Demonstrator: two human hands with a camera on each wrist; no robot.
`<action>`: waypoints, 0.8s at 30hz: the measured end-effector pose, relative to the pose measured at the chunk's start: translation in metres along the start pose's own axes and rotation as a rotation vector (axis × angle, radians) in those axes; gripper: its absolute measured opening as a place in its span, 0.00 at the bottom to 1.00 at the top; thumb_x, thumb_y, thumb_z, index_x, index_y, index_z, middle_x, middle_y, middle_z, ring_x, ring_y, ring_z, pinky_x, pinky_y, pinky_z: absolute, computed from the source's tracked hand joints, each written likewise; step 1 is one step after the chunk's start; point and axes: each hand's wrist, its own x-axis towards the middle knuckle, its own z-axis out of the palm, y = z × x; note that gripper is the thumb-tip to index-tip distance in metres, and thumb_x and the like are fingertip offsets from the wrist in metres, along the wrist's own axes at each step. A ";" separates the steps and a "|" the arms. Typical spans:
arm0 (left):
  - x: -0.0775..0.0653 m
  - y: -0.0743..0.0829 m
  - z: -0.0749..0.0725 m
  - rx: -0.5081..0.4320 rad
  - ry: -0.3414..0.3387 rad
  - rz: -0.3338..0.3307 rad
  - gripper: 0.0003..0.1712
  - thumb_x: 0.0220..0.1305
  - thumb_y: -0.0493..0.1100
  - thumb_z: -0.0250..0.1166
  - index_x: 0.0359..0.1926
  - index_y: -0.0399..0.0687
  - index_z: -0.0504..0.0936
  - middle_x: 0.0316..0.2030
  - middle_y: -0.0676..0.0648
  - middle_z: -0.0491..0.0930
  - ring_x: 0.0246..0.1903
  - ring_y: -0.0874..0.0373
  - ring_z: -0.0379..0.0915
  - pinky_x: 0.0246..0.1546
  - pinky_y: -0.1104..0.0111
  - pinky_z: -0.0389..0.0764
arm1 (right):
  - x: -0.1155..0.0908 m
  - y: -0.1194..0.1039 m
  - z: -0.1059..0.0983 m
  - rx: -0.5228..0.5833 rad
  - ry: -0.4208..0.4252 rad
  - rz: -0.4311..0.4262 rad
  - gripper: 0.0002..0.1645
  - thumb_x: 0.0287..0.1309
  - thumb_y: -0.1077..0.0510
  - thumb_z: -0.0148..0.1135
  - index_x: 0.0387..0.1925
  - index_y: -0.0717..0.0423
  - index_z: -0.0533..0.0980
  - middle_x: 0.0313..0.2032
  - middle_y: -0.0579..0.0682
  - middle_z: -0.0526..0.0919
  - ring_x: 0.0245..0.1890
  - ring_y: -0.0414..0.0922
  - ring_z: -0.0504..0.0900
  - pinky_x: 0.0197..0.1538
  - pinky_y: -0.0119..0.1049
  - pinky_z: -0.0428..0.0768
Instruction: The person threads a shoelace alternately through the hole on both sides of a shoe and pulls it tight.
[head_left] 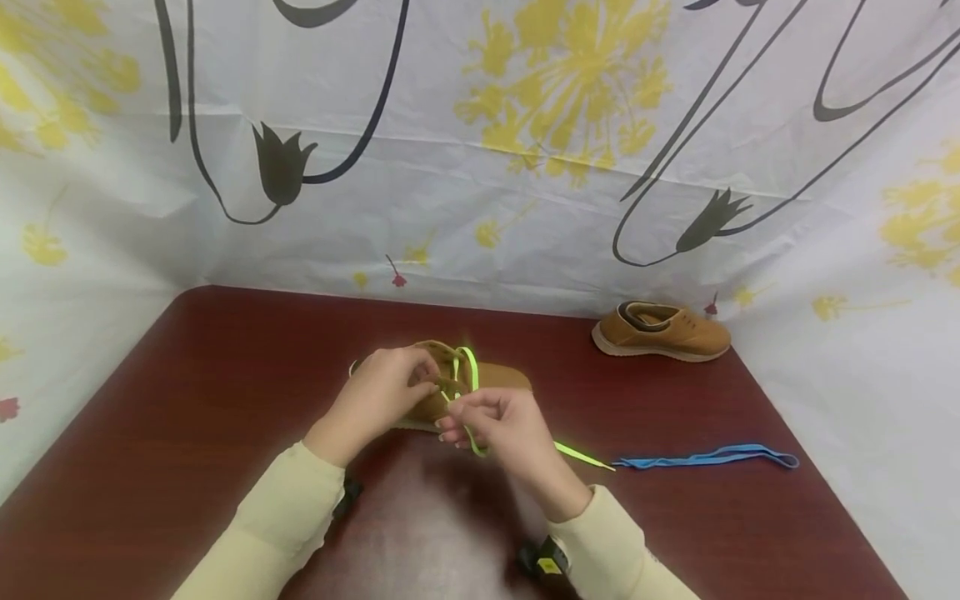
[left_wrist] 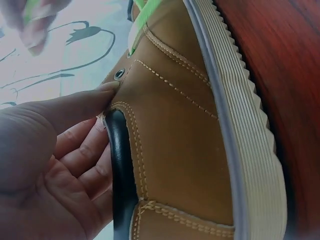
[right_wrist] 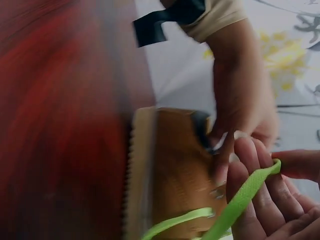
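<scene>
A tan leather shoe with a cream ridged sole sits on the table, toe to the right, a bright green shoelace partly threaded through it. My left hand grips the shoe's eyelet flap at the ankle opening. In the left wrist view its thumb presses beside a bare metal eyelet, with the fingers behind the flap. Just in front of the shoe, my right hand pinches one part of the shoelace between thumb and fingers, and the lace runs across the fingers in the right wrist view.
Right of the shoe, the lace's other end lies on the dark red table. A folded blue shoelace lies beyond it. Another tan shoe, without visible laces, stands at the back right, near the patterned sheet.
</scene>
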 end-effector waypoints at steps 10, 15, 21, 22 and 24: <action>0.000 -0.002 0.000 -0.035 -0.024 -0.029 0.03 0.62 0.40 0.72 0.37 0.49 0.87 0.31 0.53 0.87 0.33 0.61 0.83 0.38 0.65 0.84 | 0.014 0.023 0.006 -0.039 0.081 -0.005 0.09 0.66 0.65 0.61 0.40 0.69 0.84 0.33 0.64 0.90 0.29 0.42 0.89 0.37 0.35 0.87; 0.001 -0.001 0.000 -0.018 -0.027 -0.025 0.02 0.62 0.40 0.72 0.37 0.50 0.87 0.31 0.53 0.87 0.34 0.61 0.83 0.38 0.65 0.84 | 0.021 0.028 0.008 -0.091 0.112 -0.019 0.09 0.66 0.64 0.63 0.38 0.66 0.85 0.33 0.62 0.90 0.31 0.48 0.90 0.38 0.36 0.88; 0.001 0.000 -0.002 -0.019 -0.026 -0.021 0.03 0.63 0.43 0.72 0.35 0.51 0.88 0.30 0.54 0.86 0.32 0.62 0.81 0.36 0.66 0.82 | 0.025 0.031 0.009 -0.091 0.128 -0.034 0.08 0.65 0.63 0.64 0.37 0.65 0.86 0.32 0.60 0.90 0.31 0.48 0.90 0.39 0.38 0.88; 0.001 0.000 -0.003 -0.040 -0.031 -0.042 0.05 0.66 0.46 0.70 0.34 0.51 0.88 0.27 0.55 0.84 0.29 0.62 0.79 0.33 0.66 0.80 | 0.026 0.031 0.010 -0.091 0.127 -0.036 0.08 0.65 0.63 0.64 0.37 0.65 0.86 0.32 0.60 0.90 0.31 0.47 0.90 0.39 0.39 0.88; 0.001 0.000 -0.004 -0.090 -0.040 -0.103 0.14 0.70 0.51 0.65 0.29 0.51 0.86 0.20 0.55 0.78 0.23 0.61 0.72 0.27 0.67 0.74 | 0.028 0.032 0.011 -0.096 0.124 -0.044 0.08 0.66 0.64 0.63 0.37 0.65 0.86 0.32 0.60 0.90 0.29 0.46 0.90 0.39 0.40 0.88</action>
